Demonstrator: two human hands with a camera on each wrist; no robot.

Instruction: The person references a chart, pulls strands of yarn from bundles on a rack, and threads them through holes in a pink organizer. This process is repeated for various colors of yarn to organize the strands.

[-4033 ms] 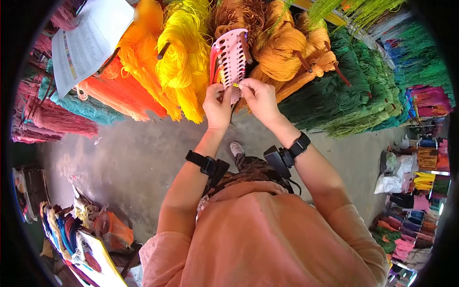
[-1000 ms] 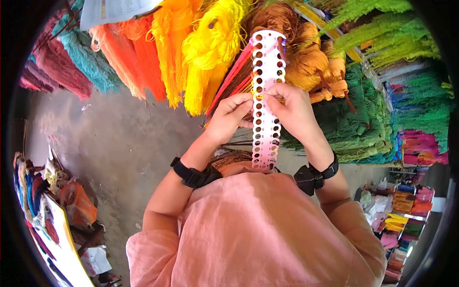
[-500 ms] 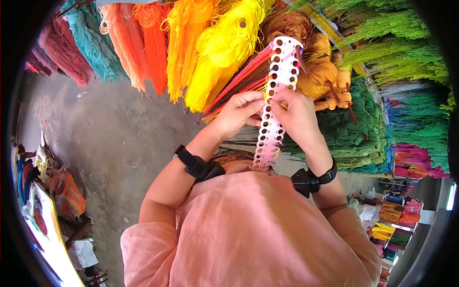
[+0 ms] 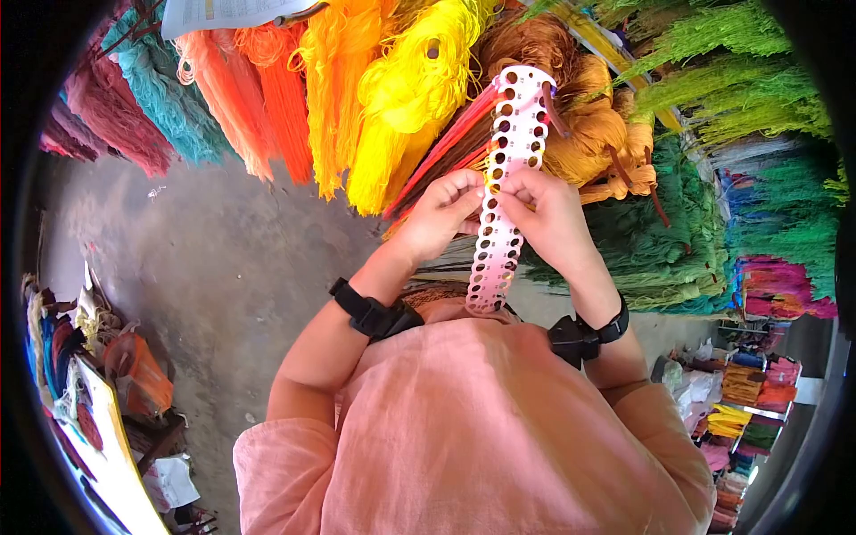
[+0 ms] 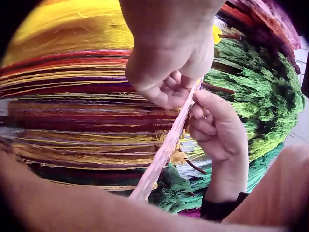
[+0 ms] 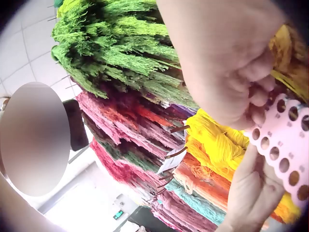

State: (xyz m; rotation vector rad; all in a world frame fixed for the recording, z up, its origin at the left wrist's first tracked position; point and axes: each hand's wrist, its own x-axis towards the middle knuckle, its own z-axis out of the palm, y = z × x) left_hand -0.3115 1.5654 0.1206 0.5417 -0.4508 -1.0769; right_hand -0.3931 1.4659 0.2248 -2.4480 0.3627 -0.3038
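Observation:
A long pink-white thread card (image 4: 521, 102) with numbered holes down both edges slopes toward the person's chest, its lower end at the shirt. Red, brown and yellow strands (image 4: 450, 147) trail from its left edge. At that edge my left hand (image 4: 437, 218) pinches yellow thread beside a hole. My right hand (image 4: 553, 214) has thumb and fingers curled at the same spot, over the card's face, on the thread too. In the left wrist view the card (image 5: 161, 157) appears nearly edge-on between both hands. The fingertips partly hide the thread.
Yellow skeins (image 4: 410, 98), orange skeins (image 4: 334, 89) and golden-brown skeins (image 4: 588, 120) hang on pegs ahead. Green skeins (image 4: 664, 232) hang at the right. A printed sheet (image 4: 227, 11) lies at the upper left. The concrete floor (image 4: 223, 259) is below.
Since four seconds ago the card has been drawn closer, its lower end now at the shirt, and both hands are nearer. Over the last second the hands stay at the same part, fingers shifting slightly.

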